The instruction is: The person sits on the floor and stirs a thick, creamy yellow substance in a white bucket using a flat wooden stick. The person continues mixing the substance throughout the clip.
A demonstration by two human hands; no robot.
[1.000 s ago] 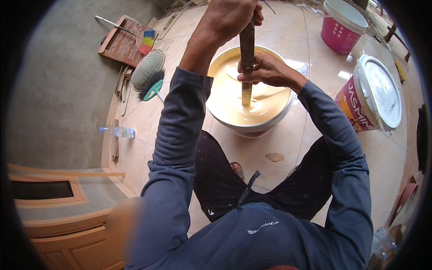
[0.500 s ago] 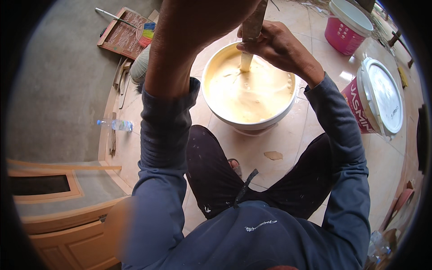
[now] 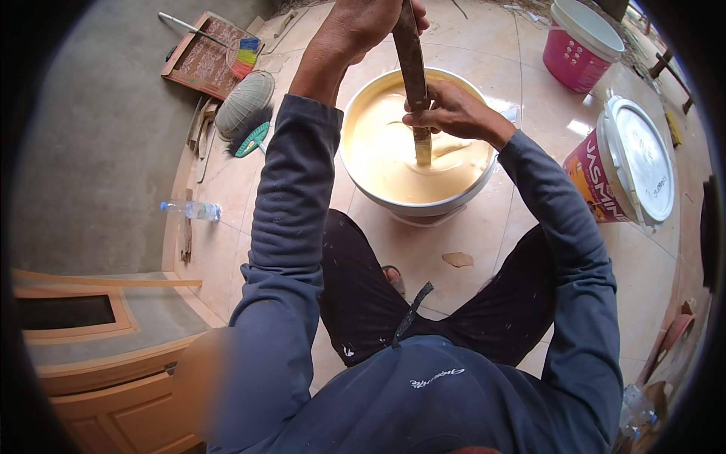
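A flat wooden stick (image 3: 411, 64) stands nearly upright in a white bucket (image 3: 420, 210) between my knees. Its lower end dips into thick cream-yellow paint (image 3: 389, 170), whose surface shows swirls and a raised fold. My left hand (image 3: 363, 29) is closed round the upper part of the stick, near the top edge of the view. Lower down, just above the paint, my right hand (image 3: 452, 113) grips the same stick, thumb and fingers on either side. Part of the left hand's grip is hidden behind its own back.
At the right stand a lidded paint bucket (image 3: 641, 163) and an open pink bucket (image 3: 578, 57). To the left lie a clear plastic bottle (image 3: 193, 210), a woven conical hat (image 3: 246, 106), a green brush (image 3: 253, 141) and a wooden panel (image 3: 204, 57). A wooden cabinet (image 3: 121, 408) borders the lower left.
The stick's lower end has moved nearer me through the paint. My left hand and forearm have swung right and away, uncovering the hat and green brush. My right hand has shifted slightly nearer.
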